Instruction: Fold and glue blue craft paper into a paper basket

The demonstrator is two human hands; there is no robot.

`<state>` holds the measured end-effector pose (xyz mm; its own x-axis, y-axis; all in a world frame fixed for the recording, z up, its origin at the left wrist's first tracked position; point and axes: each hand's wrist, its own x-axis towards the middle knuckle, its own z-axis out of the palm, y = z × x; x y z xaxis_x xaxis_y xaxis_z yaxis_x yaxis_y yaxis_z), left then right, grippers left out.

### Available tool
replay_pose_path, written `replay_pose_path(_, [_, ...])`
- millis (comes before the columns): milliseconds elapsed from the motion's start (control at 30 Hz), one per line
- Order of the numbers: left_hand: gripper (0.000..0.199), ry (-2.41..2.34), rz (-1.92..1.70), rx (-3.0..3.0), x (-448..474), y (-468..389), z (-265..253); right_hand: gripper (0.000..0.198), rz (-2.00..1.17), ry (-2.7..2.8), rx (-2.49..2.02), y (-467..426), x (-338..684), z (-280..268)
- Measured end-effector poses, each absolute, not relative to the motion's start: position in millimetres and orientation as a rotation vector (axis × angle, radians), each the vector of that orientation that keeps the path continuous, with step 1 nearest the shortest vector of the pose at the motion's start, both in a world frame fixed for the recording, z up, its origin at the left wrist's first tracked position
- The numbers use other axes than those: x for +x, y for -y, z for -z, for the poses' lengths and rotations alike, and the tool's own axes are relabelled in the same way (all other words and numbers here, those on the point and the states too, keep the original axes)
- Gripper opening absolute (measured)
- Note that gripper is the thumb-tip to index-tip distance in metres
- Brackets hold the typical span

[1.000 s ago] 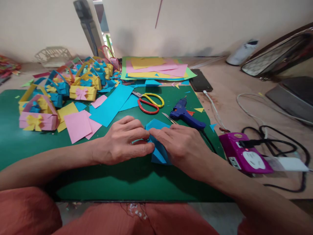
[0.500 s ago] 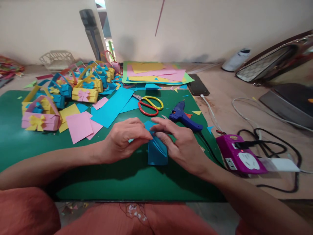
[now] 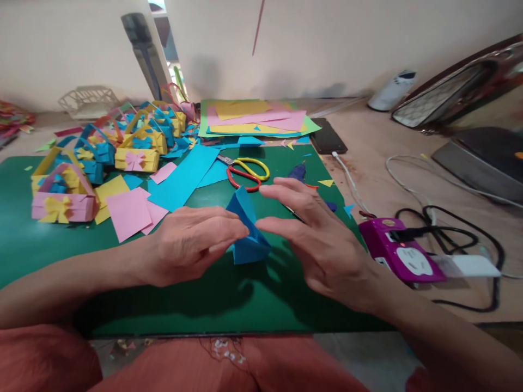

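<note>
A folded piece of blue paper (image 3: 250, 250) stands part-opened between my hands over the green mat. My left hand (image 3: 198, 245) pinches its left side, the fingers pressed together and partly covering it. To the right of the paper, my right hand (image 3: 327, 245) has its fingers spread and holds nothing; the fingertips come close to the paper's edge. Beyond the hands lie scissors (image 3: 247, 173) with one yellow and one red handle. A blue glue gun (image 3: 298, 172) is mostly hidden behind my right hand.
Several small paper baskets (image 3: 65, 207) with bows stand at the left on the green mat (image 3: 155, 310). Flat pink sheets (image 3: 129, 213) and blue strips (image 3: 186, 179) lie ahead. A paper stack (image 3: 261, 117), a phone (image 3: 328, 136) and a purple power socket (image 3: 402, 256) with cables lie farther out.
My right hand has let go of the blue paper and moved right, its fingers spreading. The paper has opened out from a flatter fold, and my left hand has shifted slightly left.
</note>
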<state>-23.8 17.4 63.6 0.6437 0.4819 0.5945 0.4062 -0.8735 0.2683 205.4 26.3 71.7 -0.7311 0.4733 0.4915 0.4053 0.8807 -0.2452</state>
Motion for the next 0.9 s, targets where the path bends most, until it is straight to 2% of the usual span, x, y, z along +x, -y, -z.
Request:
replay_pose_path(100, [0.019,-0.626,-1.081,2.747,-23.6,-18.7,-61.6,0.047,-0.079,2.6,-0.585,-30.3,202.3,-72.2])
replay_pose_path(233, [0.015,-0.607,-1.02,2.71,-23.9,-21.0,-65.7,0.029,0.071,2.543,-0.67,-33.2,201.4,-68.4])
replay_pose_path(333, [0.014,-0.635,-0.99,2.688,-24.4,-24.2,-68.4,0.019,0.059,2.462,-0.727,-33.8,204.2,-66.0])
replay_pose_path(500, [0.022,-0.768,-0.873,2.669,-23.6,-27.2,-65.8,0.019,0.073,2.412,-0.727,-31.7,205.4,-60.8])
replay_pose_path(700, [0.023,-0.82,-0.811,2.282,-13.5,-28.7,-59.3,0.019,0.125,2.406,-0.713,-31.6,200.6,-52.3])
replay_pose_path(900, [0.008,-0.874,-0.62,1.943,-3.2,-28.9,-58.9,0.019,0.12,2.373,-0.7,-34.7,198.4,-48.9])
